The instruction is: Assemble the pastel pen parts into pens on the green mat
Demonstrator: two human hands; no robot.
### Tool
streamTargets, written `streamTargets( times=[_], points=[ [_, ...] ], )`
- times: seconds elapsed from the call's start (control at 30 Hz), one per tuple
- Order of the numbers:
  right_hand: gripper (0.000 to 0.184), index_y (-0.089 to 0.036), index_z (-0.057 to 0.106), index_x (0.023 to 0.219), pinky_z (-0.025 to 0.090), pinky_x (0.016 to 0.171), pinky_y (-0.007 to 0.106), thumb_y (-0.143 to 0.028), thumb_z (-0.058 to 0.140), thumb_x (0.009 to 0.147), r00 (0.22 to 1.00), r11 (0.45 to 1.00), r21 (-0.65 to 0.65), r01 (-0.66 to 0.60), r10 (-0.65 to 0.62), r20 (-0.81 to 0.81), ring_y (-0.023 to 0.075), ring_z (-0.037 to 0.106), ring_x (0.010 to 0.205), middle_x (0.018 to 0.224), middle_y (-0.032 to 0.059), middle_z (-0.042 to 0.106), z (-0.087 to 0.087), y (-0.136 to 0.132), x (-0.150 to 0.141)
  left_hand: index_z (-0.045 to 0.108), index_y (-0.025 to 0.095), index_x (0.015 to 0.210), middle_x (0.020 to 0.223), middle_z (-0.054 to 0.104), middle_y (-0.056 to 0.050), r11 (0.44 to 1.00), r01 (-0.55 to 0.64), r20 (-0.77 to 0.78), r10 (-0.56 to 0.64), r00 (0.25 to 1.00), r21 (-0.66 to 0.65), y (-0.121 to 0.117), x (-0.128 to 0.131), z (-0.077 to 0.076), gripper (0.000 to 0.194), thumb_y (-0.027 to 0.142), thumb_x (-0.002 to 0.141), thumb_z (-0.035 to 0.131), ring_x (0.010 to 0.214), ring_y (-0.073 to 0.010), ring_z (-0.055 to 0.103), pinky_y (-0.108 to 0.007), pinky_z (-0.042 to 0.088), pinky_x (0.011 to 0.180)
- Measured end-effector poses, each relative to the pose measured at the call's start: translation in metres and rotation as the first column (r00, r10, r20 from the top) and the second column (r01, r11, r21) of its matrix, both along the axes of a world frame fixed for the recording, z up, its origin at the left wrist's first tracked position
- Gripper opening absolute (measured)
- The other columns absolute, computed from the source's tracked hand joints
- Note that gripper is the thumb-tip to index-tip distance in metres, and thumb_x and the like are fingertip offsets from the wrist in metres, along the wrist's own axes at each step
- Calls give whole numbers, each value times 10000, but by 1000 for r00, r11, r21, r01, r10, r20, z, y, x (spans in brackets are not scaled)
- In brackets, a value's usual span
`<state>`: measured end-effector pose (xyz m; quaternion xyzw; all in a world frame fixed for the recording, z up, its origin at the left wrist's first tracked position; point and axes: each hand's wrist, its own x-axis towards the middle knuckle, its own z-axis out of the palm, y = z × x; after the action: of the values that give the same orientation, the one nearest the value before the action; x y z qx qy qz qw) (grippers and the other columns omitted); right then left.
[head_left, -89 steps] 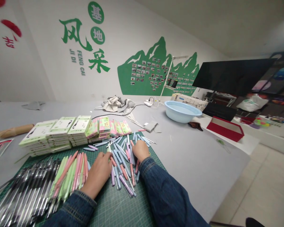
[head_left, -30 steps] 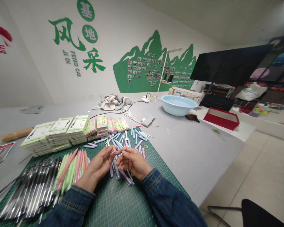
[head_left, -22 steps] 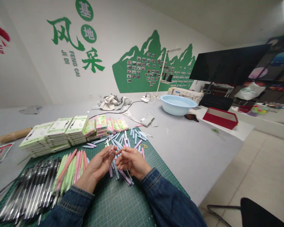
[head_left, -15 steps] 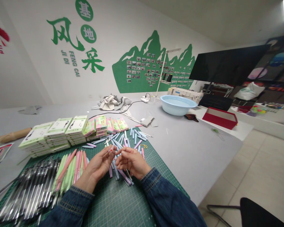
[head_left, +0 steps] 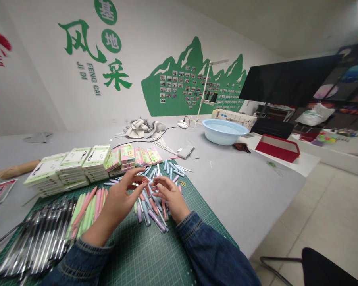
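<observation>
My left hand (head_left: 121,201) has its thumb and fingers around a small salmon-pink pen barrel (head_left: 145,181), its round open end toward me. Beside it, my right hand (head_left: 171,198) is half curled with its fingers apart. Its fingertips come close to the barrel; contact is unclear, and I make out nothing in its grasp. Under both hands lies a loose pile of blue, purple and salmon pen parts (head_left: 157,221) on a green cutting mat (head_left: 143,254). Left of my left hand lie green and pink pens (head_left: 89,210) and a row of clear pens with black parts (head_left: 39,234).
Stacked white-and-green boxes (head_left: 74,161) and small pink-green boxes (head_left: 127,155) stand behind the mat. Farther back are crumpled cloth (head_left: 143,129), a black cable and a light blue basin (head_left: 224,133). A red box (head_left: 277,149) sits at right; a black chair (head_left: 324,266) stands lower right.
My left hand has lifted and opened wider around the barrel, which now shows more clearly. My right fingers have spread somewhat. Salmon pen parts now show in the pile beneath my hands.
</observation>
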<state>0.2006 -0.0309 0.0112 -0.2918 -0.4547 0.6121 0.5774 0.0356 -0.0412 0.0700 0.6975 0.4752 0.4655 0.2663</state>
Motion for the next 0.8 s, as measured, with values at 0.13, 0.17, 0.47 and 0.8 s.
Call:
streamTargets(
  times=[0.13,0.17,0.47,0.8],
  points=[
    [266,-212,630,1036,489,830,340,-315,628,790,1000,998,67,-2,1,15,201,607,982,1002,62,658,2,0,2,605,239,1057,1014,683,-44,999,14,7,-14,1000,37,-1,-2,4,288,360,796,609,944,-209,651,-300,534,761],
    [264,-206,636,1030,486,838,350,-322,622,794,1000,998,64,-9,7,19,206,606,988,995,66,661,3,0,2,613,227,1025,1000,684,-47,1000,-6,33,5,999,26,0,-2,3,270,366,793,610,940,-211,650,-303,533,756],
    [274,-167,647,998,494,819,360,-349,611,797,997,997,-7,-79,80,11,176,650,832,892,70,686,1,-2,0,658,164,839,748,677,-26,992,-58,270,85,959,-108,6,-4,1,209,308,700,717,660,-142,628,-231,500,638],
    [242,-181,652,970,497,750,297,-284,665,752,989,989,43,-145,143,46,153,633,781,878,30,676,3,-6,-5,678,193,834,810,685,-31,993,25,153,-7,988,-119,4,3,-6,147,276,714,695,775,-176,635,-237,489,693]
  ],
)
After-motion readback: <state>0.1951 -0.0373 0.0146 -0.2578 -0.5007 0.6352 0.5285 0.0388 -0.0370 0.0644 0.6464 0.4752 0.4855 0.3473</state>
